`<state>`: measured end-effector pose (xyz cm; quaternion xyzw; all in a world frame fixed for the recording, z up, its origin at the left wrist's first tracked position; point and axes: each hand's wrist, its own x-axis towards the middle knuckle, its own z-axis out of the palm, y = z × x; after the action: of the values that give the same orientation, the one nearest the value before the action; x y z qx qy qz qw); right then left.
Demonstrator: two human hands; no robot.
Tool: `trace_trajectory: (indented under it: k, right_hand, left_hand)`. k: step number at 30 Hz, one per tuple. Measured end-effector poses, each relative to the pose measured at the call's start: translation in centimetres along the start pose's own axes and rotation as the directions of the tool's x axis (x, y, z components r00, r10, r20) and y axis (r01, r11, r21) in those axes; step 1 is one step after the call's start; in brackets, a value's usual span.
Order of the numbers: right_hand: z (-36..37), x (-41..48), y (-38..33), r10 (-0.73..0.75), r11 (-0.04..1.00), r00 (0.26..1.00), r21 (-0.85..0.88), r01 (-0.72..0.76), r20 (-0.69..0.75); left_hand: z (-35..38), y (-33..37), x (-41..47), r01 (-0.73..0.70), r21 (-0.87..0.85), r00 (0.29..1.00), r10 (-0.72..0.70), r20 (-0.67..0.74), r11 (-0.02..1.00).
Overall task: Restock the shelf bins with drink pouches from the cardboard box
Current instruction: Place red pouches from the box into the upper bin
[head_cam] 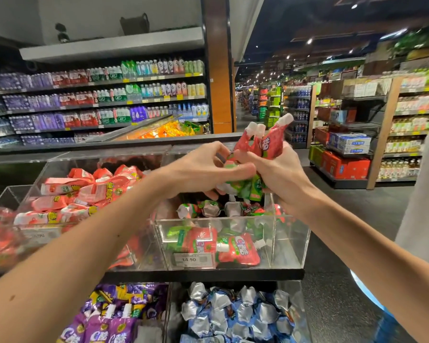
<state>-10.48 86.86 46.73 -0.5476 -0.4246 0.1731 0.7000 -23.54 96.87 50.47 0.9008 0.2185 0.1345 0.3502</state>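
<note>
Over the right clear bin (291, 240), head view: both hands meet on one bunch of pouches (264, 142), red w/ green, white caps pointing up.

- Right hand (284, 177): fingers wrapped tight round the bunch's middle, carrying its weight. Judged: it acts as the holder so several pouches travel together.
- Left hand (198, 167): fingers curled into the lower end of the same bunch, thumb underneath. Looks like it is peeling off one or two to drop; can't tell exactly how many it has.
- Bunch sits directly above the bin, not touching it. Judged: placing step, pouches about to go in.
- Bin approx. half full: loose pouches (235, 248) of the same red/green kind lie flat at the front and stand crumpled at the back, so there is room for more.
- Cardboard box: not in view.

Surface and room:
- Bin stands on a black shelf (208, 274); price tag (191, 259) on its front wall.
- Left neighbour bin (60, 160) is heaped w/ pink pouches (84, 194).
- Lower tier, near: purple pouches (109, 323) on the left, blue/silver pouches (233, 318) on the right.
- Far left: wall racks of bottled drinks (97, 100). Far right: an aisle w/ more racks under dim ceiling spots.
</note>
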Motion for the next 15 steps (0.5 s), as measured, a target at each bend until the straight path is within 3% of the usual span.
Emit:
trace_trajectory:
  k: [2, 7, 11, 15]
  right_hand:
    - [0.3, -0.2, 0.0, -0.042, 0.999, 0.999, 0.014, 0.042, 0.032]
    - [-0.7, 0.3, -0.1, -0.041, 0.999, 0.999, -0.02, 0.041, 0.013]
    - [-1.6, 1.0, -0.5, -0.056, 0.998, 0.994, -0.013, 0.055, -0.096]
    - [-2.1, 1.5, -0.7, -0.062, 0.998, 0.994, -0.023, 0.06, -0.091]
  left_hand:
    - [0.2, -0.8, 0.5, -0.018, -0.036, 0.999, 0.016, -0.044, 0.999]
    - [-1.2, -3.8, 1.8, 0.029, -0.09, 1.0, -0.029, 0.004, 0.996]
    - [-0.8, -6.2, 3.6, 0.027, 0.135, 0.997, -0.036, 0.071, 0.99]
    - [1.5, -7.0, 6.1, 0.034, 0.37, 0.981, -0.101, 0.165, 0.928]
